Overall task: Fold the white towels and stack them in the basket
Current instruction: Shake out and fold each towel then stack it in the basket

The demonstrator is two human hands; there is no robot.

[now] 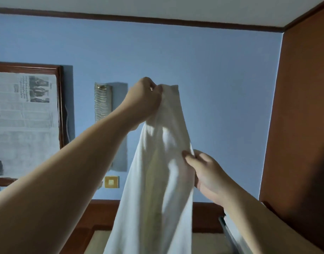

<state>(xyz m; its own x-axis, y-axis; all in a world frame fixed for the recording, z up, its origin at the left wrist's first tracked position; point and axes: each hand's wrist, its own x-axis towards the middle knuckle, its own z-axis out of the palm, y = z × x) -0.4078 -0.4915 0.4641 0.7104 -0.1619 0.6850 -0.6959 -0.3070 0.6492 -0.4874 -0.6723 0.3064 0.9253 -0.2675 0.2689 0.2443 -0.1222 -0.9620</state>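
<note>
I see a blue wall [203, 79] filling the view behind both hands, with a brown wooden panel [304, 116] off to the right of the right hand. The white towel [157, 180] hangs lengthwise between my two hands, draping from the raised one down past the bottom edge of the frame. To the left of the raised forearm is a framed newspaper [23, 118] on the wall. My left hand [143, 99] is up high, its fingers curled tight around the towel's top corner, bunching the cloth. My right hand [205, 173] sits lower and to the right, thumb and fingertips pinching the towel's side edge. Just left of the left hand is a glass wall lamp [103, 102]; below it, left of the towel, a small gold switch plate [111, 182].
</note>
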